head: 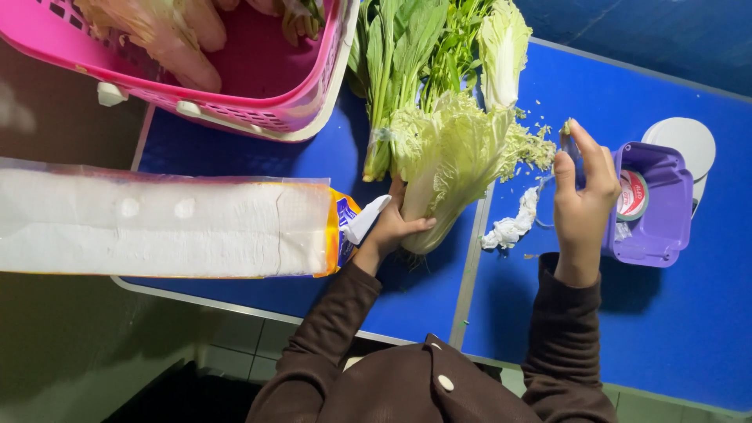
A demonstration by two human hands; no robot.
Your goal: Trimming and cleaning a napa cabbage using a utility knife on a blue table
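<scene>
My left hand (389, 227) has its grip closed around the base of the napa cabbage (450, 160), whose long axis runs away from me across the blue tabletop (674, 329). My right hand (583, 196) hovers just right of its leaf tips, pinching what may be a leaf scrap. A purple container (654, 204) sits just beyond, leafy greens (407, 55) alongside.

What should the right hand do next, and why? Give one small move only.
Probably drop the leaf scrap pinched in the right hand beside the loose bits on the blue table: the left hand already grips the napa cabbage base, ready for more trimming.
</scene>
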